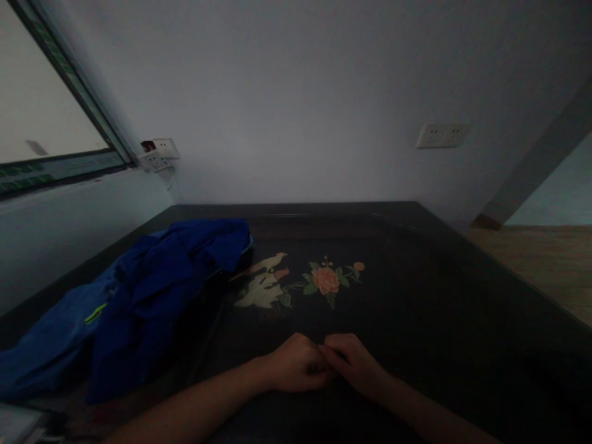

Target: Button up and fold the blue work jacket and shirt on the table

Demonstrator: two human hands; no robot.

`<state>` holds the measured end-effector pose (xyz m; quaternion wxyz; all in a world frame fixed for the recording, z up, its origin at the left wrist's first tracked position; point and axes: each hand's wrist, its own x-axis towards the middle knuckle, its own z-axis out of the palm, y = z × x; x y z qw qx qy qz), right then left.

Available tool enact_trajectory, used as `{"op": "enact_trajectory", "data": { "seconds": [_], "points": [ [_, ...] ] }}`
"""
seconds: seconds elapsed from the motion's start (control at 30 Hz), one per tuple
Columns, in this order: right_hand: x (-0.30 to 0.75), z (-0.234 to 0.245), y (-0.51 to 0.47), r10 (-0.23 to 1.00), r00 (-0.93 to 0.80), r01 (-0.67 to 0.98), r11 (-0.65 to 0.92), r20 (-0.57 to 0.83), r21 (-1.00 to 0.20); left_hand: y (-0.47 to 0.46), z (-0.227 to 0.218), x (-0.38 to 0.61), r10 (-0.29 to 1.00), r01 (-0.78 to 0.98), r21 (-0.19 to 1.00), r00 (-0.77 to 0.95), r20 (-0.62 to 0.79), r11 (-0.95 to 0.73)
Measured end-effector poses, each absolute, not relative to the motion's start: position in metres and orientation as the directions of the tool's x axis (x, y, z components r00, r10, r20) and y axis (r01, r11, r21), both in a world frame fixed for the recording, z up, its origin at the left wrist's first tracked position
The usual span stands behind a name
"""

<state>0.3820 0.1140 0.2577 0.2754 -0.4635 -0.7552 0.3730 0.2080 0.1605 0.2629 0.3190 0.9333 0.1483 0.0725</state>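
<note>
My left hand (296, 365) and my right hand (355, 362) rest together on a black table (439, 296), fingers curled and touching each other near the front middle. Both hands look closed; the light is dim and I cannot make out anything between the fingers. Just beyond them the tabletop bears a painted orange flower with a pale bird (300, 280). A crumpled blue garment (139, 296) with a yellow-green mark lies to the left of my left forearm.
The table stands in a corner against a white wall. Wall sockets (160, 154) sit at the left corner, another socket plate (441, 135) at the right. A window (41, 111) is at far left. Wooden floor (546, 259) shows right.
</note>
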Motion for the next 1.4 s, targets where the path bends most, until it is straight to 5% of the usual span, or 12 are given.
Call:
{"op": "enact_trajectory", "data": {
  "seconds": [0.23,0.4,0.5,0.6,0.7,0.87,1.0,1.1,1.4],
  "points": [
    [0.381,0.255,0.115,0.920,-0.384,0.503,0.279,0.078,-0.818,0.158,0.265,0.211,0.364,0.251,0.675,0.931,0.028,-0.694],
    [0.385,0.263,0.121,0.959,-0.275,0.313,0.021,-0.069,-0.950,0.153,0.309,0.208,0.549,0.366,0.874,0.823,-0.144,-0.320],
    [0.385,0.267,0.121,0.951,-0.284,0.268,-0.041,-0.120,-0.962,0.159,0.356,0.193,0.702,0.351,0.865,0.712,0.002,-0.358],
    [0.383,0.264,0.119,0.943,-0.318,0.320,0.008,-0.100,-0.947,0.181,0.393,0.167,0.809,0.482,0.703,0.541,0.231,-0.523],
    [0.381,0.261,0.119,0.937,-0.336,0.358,0.029,-0.100,-0.933,0.222,0.405,0.133,0.839,0.761,0.373,0.409,0.358,-0.530],
    [0.382,0.264,0.122,0.940,-0.308,0.311,-0.043,-0.143,-0.949,0.291,0.384,0.069,0.920,0.941,-0.128,0.335,0.202,-0.314],
    [0.378,0.269,0.121,0.944,-0.285,0.299,-0.077,-0.166,-0.951,0.311,0.357,0.036,0.947,0.914,-0.263,0.322,0.006,-0.309],
    [0.361,0.277,0.122,0.937,-0.318,0.309,-0.040,-0.143,-0.950,0.316,0.348,0.028,0.944,0.900,-0.312,0.329,0.029,-0.304],
    [0.230,0.304,0.162,0.751,-0.660,0.241,0.234,0.018,-0.942,0.330,0.377,-0.006,0.946,0.934,-0.162,0.324,0.005,-0.319]
  ]
}}
